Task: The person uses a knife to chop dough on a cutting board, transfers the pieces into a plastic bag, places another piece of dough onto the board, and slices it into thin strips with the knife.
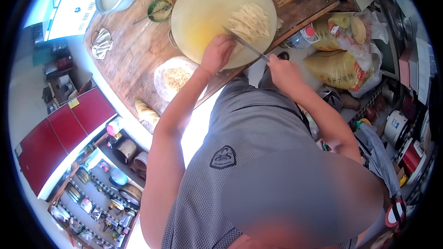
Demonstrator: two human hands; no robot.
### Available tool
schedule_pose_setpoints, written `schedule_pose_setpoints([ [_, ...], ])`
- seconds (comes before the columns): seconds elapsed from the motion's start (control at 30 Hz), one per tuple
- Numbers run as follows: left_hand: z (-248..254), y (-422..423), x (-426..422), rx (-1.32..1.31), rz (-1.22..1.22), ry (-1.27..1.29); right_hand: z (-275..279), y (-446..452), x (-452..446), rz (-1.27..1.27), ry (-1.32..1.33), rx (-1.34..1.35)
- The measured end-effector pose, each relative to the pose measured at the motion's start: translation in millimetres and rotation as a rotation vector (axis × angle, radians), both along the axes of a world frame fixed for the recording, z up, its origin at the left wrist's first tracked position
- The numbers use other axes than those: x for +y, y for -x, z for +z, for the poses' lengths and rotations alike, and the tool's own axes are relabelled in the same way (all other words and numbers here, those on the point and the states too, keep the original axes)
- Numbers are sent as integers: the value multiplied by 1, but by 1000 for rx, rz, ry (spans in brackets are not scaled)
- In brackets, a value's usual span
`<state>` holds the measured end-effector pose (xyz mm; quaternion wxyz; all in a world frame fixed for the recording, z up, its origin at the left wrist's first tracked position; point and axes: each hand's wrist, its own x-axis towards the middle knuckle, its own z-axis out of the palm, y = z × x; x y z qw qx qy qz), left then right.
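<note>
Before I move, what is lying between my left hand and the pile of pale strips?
The knife blade lies between the left hand and the strips, seen in the head view.

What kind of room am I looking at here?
Probably a home or small eatery's kitchen: a knife over a round board of pale cut strips, and shelves crowded with household goods.

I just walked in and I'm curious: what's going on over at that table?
Someone's right hand holds a long metal knife over a large, round, pale board on the brown wooden table. The left hand is beside the blade, fingers curled; whether it holds anything is unclear. A pile of pale cut strips lies on the board.
</note>
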<state>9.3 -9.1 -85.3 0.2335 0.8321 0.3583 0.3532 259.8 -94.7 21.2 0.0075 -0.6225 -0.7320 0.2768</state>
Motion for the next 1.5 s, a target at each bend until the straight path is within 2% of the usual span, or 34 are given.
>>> schedule_pose_setpoints([
  [0.17, 4, 0, -2, -12, 0, 8, -2, 7, -10, -9, 91, -45],
  [0.27, 2, 0, 0, 9, 9, -5, -20, 11, 1, -42, 12, 48],
  [0.37, 1, 0, -1, 8, 5, -3, -12, 1, -5, -13, -7, 25],
  [0.43, -1, 0, -1, 8, 9, -14, 13, -1, -12, -5, 56, -2],
  [0.57, -3, 0, -1, 27, 2, -18, -20, 13, -9, -44, 2, 50],
  [0.77, -1, -2, -2, 6, 4, -43, 1, 3, -9, -46, 16, 30],
  [0.83, 0, -4, -2, 7, 1, -47, 20, 6, -14, -46, 107, 6],
  [1.03, -3, -1, -3, 29, 0, -54, -18, 16, -6, -63, 30, 53],
  [1.27, -3, -2, -6, 19, 15, -67, -17, 8, -11, -74, 43, 35],
  [1.43, -3, -2, -8, 23, 31, -44, 9, -2, -12, -23, 31, 30],
  [1.5, -1, -3, -5, 33, 44, -28, -2, 3, -12, -26, 45, 25],
])
